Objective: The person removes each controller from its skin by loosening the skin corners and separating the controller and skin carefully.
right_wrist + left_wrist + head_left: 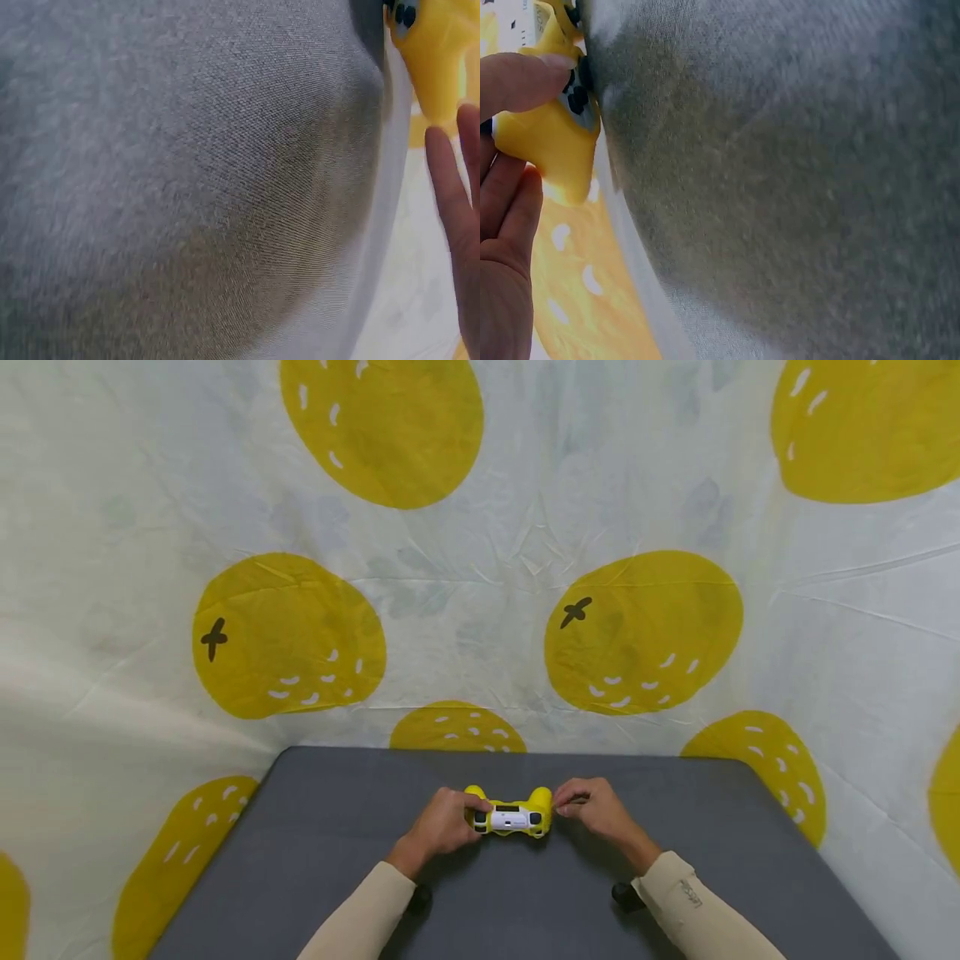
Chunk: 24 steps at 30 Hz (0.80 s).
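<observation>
A: Starting from the left, holding or loose?

B: Holding. Gripping the left end of the yellow-covered controller [517, 819] with the left hand [450, 821], near the lower centre of the head view. Laying the thumb [521, 82] across it at the upper left of the left wrist view, with fingers below.

A: And stretching which way from that grip?

B: Straight rightward, at the lower centre of the head view, over the grey table [322, 835]. Lying with the long axis nearly level across the frame, both lobes pointing toward the top, white edge turned toward the bottom.

A: Resting on the table, or lifted?

B: Hard to tell for certain.

A: Farther right?

B: Holding the right hand [603, 810] just beside the right lobe, with loose fingers and nothing visibly gripped. Showing two fingertips [439, 142] at the right edge of the right wrist view, just below the lobe's tip. Touching or barely apart: impossible to tell.

A: Turning on what, then?

B: On that narrow gap, most likely. Already in contact on the left; on the right, very near the free end, and roughly in line with the long axis.
</observation>
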Motion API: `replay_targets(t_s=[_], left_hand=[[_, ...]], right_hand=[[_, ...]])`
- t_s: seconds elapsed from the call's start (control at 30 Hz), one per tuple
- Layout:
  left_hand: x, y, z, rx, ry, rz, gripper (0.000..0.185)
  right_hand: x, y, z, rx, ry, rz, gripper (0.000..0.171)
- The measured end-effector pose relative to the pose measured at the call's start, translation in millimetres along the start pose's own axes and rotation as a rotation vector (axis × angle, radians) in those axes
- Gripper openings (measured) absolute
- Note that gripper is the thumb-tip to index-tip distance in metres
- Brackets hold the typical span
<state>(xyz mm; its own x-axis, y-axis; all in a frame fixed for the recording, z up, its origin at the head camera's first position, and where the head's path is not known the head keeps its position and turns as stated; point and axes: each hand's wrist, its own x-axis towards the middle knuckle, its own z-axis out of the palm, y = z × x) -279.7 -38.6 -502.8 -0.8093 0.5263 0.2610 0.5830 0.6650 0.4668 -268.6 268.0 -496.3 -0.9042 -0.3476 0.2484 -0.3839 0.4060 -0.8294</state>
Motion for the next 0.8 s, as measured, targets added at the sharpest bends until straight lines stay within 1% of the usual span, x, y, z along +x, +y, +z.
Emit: replay_targets(t_s=[0.1, 0.17, 0.27, 0.4, 0.47, 0.53, 0.67, 0.8], left_hand=[[-0.8, 0.8, -0.5, -0.015, -0.002, -0.018, 0.039], [-0.7, 0.5, -0.5, -0.019, -0.006, -0.031, 0.039], [0.1, 0.3, -0.5, -0.019, -0.011, -0.045, 0.038], [1.1, 1.0, 0.0, -0.013, -0.008, -0.038, 0.039], [1.4, 1.6, 0.3, -0.012, -0.006, -0.033, 0.038], [1.7, 1.8, 0.7, -0.014, -0.006, -0.029, 0.038], [2.4, 1.3, 1.2, -0.003, -0.004, -0.024, 0.037], [3.0, 1.6, 0.9, 0.026, 0.006, -0.005, 0.038]], right_hand=[[-1, -6, 5, -0.051, -0.009, -0.005, 0.009], [-2, -12, 12, -0.083, -0.015, -0.003, 0.014], [-2, -20, 25, -0.138, 0.021, 0.021, 0.019], [0, -24, 41, -0.212, 0.115, 0.116, 0.018], [1, -24, 47, -0.232, 0.141, 0.169, 0.020], [1, -24, 51, -0.239, 0.149, 0.198, 0.024], [1, -26, 53, -0.234, 0.121, 0.202, 0.031], [1, -27, 48, -0.218, 0.064, 0.159, 0.032]])
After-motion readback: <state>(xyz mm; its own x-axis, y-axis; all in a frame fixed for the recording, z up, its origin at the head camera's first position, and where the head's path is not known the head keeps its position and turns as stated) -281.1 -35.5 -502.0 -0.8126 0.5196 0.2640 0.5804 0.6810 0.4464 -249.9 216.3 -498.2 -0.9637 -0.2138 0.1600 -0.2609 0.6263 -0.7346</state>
